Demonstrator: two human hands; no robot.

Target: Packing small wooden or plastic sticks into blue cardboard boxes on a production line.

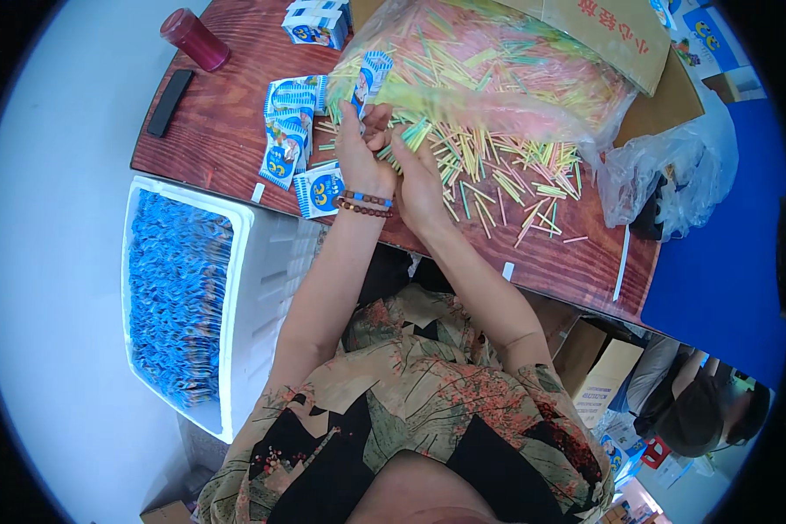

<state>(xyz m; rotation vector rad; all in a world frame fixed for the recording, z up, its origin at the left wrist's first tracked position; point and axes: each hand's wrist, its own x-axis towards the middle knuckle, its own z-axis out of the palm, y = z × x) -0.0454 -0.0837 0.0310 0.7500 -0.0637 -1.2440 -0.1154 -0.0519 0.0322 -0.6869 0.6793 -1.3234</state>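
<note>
My left hand, with beaded bracelets at its wrist, is closed on a small blue-and-white packet that stands up above the fingers. Close beside it, my right hand grips a bunch of thin green and yellow sticks. The two hands nearly meet at the wrists, and some fingers are partly hidden. Beyond the right hand, many loose pink, yellow and green sticks spill across the table. Several similar packets lie left of my left hand, and one packet is by its wrist.
A clear bag full of sticks lies by an open cardboard box on the wooden table. A white foam box of blue packets stands left. A red-lidded jar and black bar lie far left. Another person is at right.
</note>
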